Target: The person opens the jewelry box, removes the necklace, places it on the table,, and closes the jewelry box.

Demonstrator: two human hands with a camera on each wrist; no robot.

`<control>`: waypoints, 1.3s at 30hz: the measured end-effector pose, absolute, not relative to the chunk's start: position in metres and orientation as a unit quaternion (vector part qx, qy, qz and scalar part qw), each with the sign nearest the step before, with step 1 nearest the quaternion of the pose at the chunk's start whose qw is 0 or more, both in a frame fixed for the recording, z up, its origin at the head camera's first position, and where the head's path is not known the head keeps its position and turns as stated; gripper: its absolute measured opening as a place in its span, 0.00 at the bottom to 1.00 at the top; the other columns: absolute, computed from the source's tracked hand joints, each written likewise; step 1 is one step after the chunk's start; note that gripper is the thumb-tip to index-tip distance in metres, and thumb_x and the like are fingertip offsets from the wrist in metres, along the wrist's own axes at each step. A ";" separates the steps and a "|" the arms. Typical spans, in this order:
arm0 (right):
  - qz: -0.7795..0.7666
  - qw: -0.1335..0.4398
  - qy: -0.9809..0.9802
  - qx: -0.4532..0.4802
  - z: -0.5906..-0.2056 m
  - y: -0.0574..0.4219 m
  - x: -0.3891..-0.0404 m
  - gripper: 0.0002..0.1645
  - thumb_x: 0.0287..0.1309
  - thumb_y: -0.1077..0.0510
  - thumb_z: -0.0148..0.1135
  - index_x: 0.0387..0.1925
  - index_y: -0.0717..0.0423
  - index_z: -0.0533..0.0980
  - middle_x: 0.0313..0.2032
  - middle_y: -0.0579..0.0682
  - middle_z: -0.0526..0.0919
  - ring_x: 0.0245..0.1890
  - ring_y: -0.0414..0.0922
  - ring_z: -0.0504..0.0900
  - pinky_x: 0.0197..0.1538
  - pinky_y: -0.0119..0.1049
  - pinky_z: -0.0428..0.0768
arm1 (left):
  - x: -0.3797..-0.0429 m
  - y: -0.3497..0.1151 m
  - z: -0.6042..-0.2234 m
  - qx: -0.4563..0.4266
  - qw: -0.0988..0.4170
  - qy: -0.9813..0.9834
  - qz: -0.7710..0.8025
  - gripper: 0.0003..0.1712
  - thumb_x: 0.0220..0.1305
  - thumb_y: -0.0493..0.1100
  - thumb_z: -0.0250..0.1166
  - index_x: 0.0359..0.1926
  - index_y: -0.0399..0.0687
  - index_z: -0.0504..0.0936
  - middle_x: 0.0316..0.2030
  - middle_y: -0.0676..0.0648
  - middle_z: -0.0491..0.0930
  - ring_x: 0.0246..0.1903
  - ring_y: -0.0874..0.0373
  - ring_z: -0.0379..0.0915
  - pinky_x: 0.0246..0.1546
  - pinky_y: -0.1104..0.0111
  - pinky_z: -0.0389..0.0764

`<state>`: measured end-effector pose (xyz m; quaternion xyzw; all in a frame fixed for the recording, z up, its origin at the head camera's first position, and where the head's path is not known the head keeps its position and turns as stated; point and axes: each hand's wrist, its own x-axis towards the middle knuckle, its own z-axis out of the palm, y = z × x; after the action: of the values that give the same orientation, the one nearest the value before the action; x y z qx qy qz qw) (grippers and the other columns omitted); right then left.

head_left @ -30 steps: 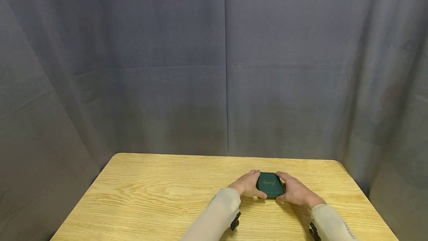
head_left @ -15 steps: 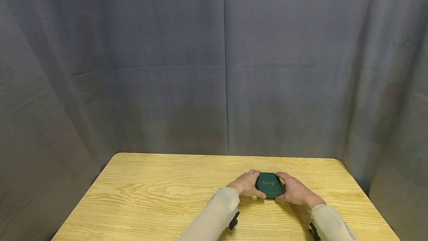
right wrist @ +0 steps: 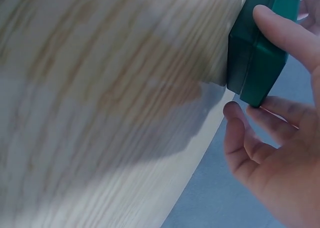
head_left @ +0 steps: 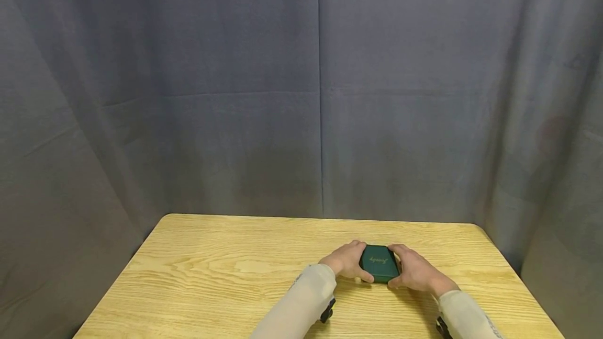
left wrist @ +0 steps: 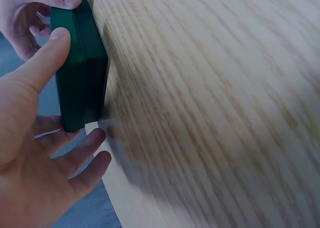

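Observation:
A small dark green jewelry box (head_left: pixel 378 263) with gold script on its lid is on the right part of the wooden table, its lid closed. My left hand (head_left: pixel 347 261) grips its left side, with the thumb at the near edge. From the right side my right hand (head_left: pixel 415 272) holds the same box, also with its thumb near the front. The left wrist view shows the left thumb pressed on the green box (left wrist: pixel 80 72) and some fingers spread below. In the right wrist view the right thumb lies across the box (right wrist: pixel 265 52). Whether its underside touches the table is hard to tell.
The light wooden table (head_left: pixel 226 271) extends to the left of the hands, its far edge beyond the box. Grey curtains (head_left: pixel 245 119) hang behind the table and at both sides. Pale sleeves (head_left: pixel 301 300) cover both forearms, and dark devices sit under the wrists.
The box and both hands have shifted very slightly toward me. Both hands keep their hold on the box's sides.

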<state>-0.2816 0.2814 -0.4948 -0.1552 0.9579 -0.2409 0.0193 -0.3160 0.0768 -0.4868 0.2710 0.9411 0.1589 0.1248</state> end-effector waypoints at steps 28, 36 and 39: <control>-0.230 0.052 0.959 -0.159 -0.493 0.271 -0.269 0.58 0.32 0.50 0.81 0.63 0.72 0.62 0.58 0.62 0.67 0.55 0.57 0.71 0.54 0.52 0.71 | -0.306 0.070 -0.487 0.281 0.145 0.933 0.170 0.51 0.47 0.60 0.73 0.68 0.49 0.62 0.56 0.52 0.68 0.50 0.63 0.68 0.49 0.70 0.71; -0.262 0.063 0.946 -0.183 -0.495 0.275 -0.266 0.58 0.33 0.48 0.81 0.63 0.71 0.63 0.56 0.59 0.67 0.54 0.55 0.71 0.53 0.53 0.71 | -0.303 0.065 -0.488 0.287 0.149 0.930 0.174 0.51 0.45 0.60 0.75 0.67 0.51 0.63 0.55 0.53 0.67 0.50 0.63 0.68 0.49 0.69 0.71; -0.266 0.064 0.942 -0.196 -0.497 0.275 -0.265 0.59 0.34 0.47 0.80 0.63 0.72 0.61 0.55 0.60 0.67 0.50 0.52 0.72 0.50 0.50 0.73 | -0.300 0.062 -0.486 0.291 0.152 0.929 0.172 0.50 0.44 0.60 0.75 0.66 0.51 0.64 0.55 0.53 0.67 0.50 0.63 0.68 0.49 0.69 0.72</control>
<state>-0.2655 0.2747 -0.4969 -0.1957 0.9417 -0.2660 0.0644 -0.3003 0.0617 -0.4863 0.2908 0.9289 0.1719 0.1516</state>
